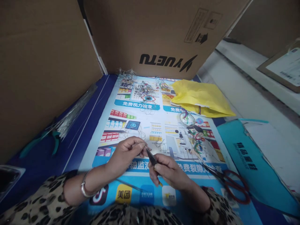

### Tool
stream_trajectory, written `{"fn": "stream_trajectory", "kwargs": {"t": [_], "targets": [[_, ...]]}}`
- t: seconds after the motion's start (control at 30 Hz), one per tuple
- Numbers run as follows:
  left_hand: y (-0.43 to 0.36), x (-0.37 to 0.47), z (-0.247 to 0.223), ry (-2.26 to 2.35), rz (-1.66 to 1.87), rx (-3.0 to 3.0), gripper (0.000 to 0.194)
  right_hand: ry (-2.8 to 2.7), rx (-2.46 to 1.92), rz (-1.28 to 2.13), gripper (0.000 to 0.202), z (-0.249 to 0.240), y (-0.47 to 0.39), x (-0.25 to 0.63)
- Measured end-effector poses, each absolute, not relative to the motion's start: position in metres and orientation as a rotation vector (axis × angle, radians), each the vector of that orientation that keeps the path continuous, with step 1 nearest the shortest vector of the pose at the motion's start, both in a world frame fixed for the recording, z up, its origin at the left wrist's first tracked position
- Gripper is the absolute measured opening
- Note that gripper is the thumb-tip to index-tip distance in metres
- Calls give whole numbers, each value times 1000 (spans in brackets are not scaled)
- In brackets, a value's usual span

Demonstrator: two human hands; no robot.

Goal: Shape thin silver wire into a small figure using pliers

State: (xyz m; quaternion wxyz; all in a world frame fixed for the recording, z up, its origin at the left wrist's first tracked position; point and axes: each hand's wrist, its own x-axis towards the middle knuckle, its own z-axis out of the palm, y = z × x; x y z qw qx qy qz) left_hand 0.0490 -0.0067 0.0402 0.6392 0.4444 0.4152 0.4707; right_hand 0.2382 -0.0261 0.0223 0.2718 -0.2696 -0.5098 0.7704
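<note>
My left hand (125, 155) is closed in a pinch near the middle of the printed sheet (147, 127); what it holds is too small to name. Dark-nosed pliers (151, 157) with a yellow handle end are in my right hand (169, 172), their tip pointing up and left to the left fingertips. Thin, faint wire loops lie on the sheet just beyond both hands. To the right is a tangle of red, green and white wire pieces (198, 142), below a clear round roll or dish (187, 119).
Red-handled scissors (236, 187) lie right, beside a teal packet (253, 159). A yellow bag (201, 98) is at the back right, wire tangles (144, 89) at the back. Green-handled pliers (55, 142) and straight wires (75, 112) lie left. Cardboard (159, 34) stands behind.
</note>
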Motion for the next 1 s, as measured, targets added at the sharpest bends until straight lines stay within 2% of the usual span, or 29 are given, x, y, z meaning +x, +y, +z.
{"fn": "stream_trajectory", "kwargs": {"t": [0.07, 0.17, 0.27, 0.33, 0.43, 0.6, 1.0], "targets": [[-3, 47, 42, 1024, 1085, 1084, 13, -1661, -911, 1867, 21, 31, -24, 243], [2, 43, 44, 1083, 1076, 1165, 12, -2066, -1150, 1158, 13, 36, -21, 251], [5, 41, 46, 1096, 1008, 1268, 13, -2168, -1228, 474, 20, 30, -16, 257], [7, 39, 46, 1107, 944, 1315, 14, -2240, -1183, 262, 21, 26, -12, 259], [9, 38, 46, 1084, 824, 1297, 14, -2330, -1150, 147, 22, 25, -7, 260], [14, 37, 46, 1027, 658, 1173, 18, -2373, -1150, 138, 21, 30, -7, 262], [15, 38, 47, 1058, 574, 1224, 16, -2519, -1053, 100, 19, 24, -6, 258]]}}
